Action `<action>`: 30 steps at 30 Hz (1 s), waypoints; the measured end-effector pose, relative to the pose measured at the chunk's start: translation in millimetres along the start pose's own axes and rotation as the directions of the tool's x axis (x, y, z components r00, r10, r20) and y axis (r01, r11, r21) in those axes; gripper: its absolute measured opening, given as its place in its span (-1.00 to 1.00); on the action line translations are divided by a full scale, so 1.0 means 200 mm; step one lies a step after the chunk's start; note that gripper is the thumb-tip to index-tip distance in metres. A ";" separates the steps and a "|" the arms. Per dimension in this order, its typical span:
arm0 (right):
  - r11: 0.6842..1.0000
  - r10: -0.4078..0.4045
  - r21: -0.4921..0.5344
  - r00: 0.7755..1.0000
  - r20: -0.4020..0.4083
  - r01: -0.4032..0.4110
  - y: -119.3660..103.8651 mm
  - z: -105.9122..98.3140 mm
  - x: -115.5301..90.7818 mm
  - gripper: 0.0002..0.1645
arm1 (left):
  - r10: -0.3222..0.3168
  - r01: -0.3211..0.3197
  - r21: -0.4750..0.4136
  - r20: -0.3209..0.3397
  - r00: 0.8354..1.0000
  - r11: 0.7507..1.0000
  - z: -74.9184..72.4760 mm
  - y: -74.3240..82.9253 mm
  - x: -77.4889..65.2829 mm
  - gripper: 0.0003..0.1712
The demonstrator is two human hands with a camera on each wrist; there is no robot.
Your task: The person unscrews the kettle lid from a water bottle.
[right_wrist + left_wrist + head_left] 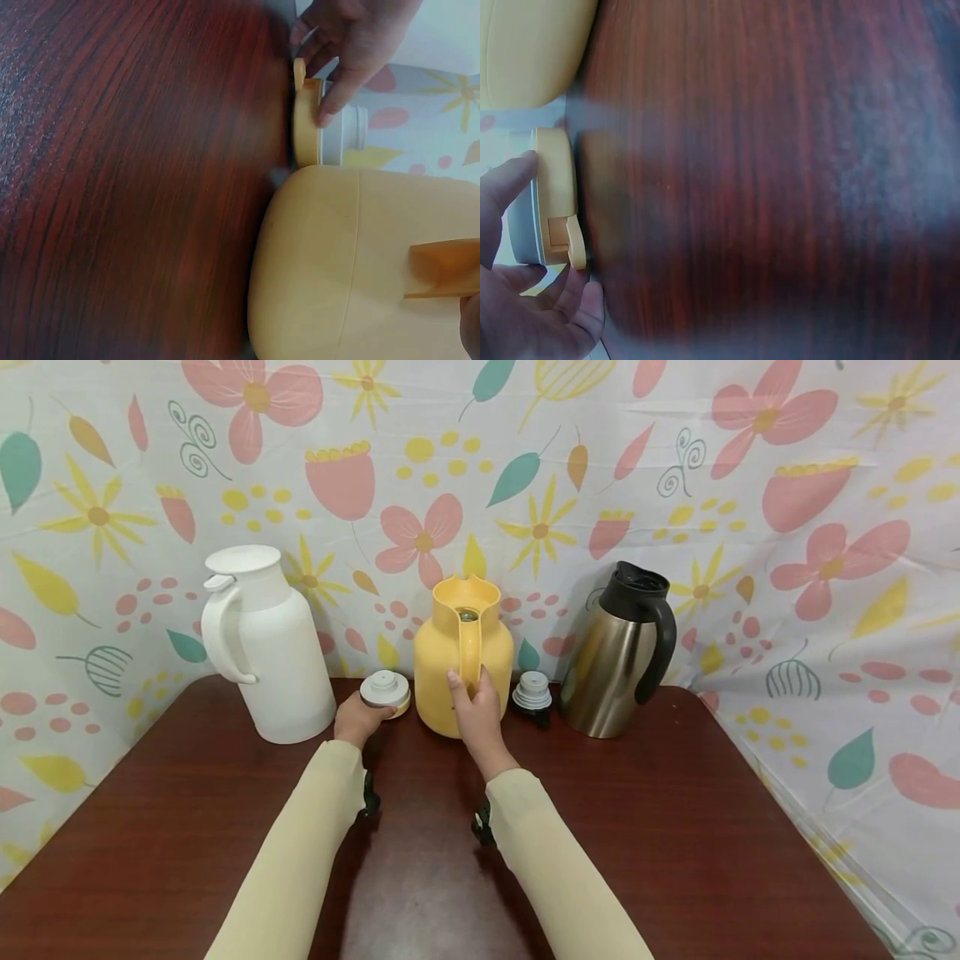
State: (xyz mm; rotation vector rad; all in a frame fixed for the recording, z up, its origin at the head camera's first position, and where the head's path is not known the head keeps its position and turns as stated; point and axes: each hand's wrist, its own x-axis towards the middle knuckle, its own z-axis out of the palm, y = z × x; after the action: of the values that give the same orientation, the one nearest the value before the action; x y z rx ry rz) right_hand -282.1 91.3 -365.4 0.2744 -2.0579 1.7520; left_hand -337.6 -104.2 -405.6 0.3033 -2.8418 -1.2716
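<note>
In the head view a yellow thermos jug (432, 681) stands lidless in the middle, its handle facing me. My right hand (480, 722) grips that handle, thumb along its left side. To the left of the jug a lid (384, 690) sits upside down on the table, yellow below with a white stopper on top. Thumb and fingers of my left hand (358, 718) hold the lid by its side. Up close in the left wrist view, the lid's small yellow tab (576, 241) sticks out between the fingers. The right wrist view shows the lid close beside the jug body (315, 255).
A white thermos jug (281, 660), lid on, stands at the left rear. At the right rear is a steel jug (603, 672) with a black handle and open top. A white and black stopper (532, 692) sits between it and the yellow jug. Behind hangs a flowered cloth (555, 460).
</note>
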 end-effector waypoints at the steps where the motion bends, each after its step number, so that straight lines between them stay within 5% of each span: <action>1: 1.000 0.001 0.000 1.000 0.004 -0.001 0.00 0.00 0.00 -0.71 | 0.004 -0.004 -0.003 -0.003 1.000 1.000 0.00 -0.01 0.00 -0.14; 9: 0.999 0.050 -0.005 0.997 0.052 -0.049 -0.01 -0.01 -0.01 -0.68 | 0.042 -0.041 -0.033 0.034 0.999 0.999 -0.04 -0.06 0.00 -0.07; 18: 0.971 0.132 -0.215 0.985 0.109 -0.106 -0.06 -0.09 0.00 -0.50 | 0.146 -0.149 0.004 0.173 0.974 0.989 -0.14 -0.09 -0.10 -0.10; 30: 0.937 0.108 -0.344 0.985 0.135 -0.056 -0.08 -0.12 -0.09 -0.38 | 0.292 -0.306 0.026 0.240 0.926 0.952 -0.32 -0.15 -0.46 -0.44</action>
State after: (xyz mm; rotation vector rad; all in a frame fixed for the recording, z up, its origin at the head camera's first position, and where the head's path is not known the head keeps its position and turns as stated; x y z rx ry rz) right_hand -254.0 109.8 -355.5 0.2241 -2.4689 1.4217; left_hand -236.6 -153.5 -378.6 -0.2934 -2.9662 -1.2278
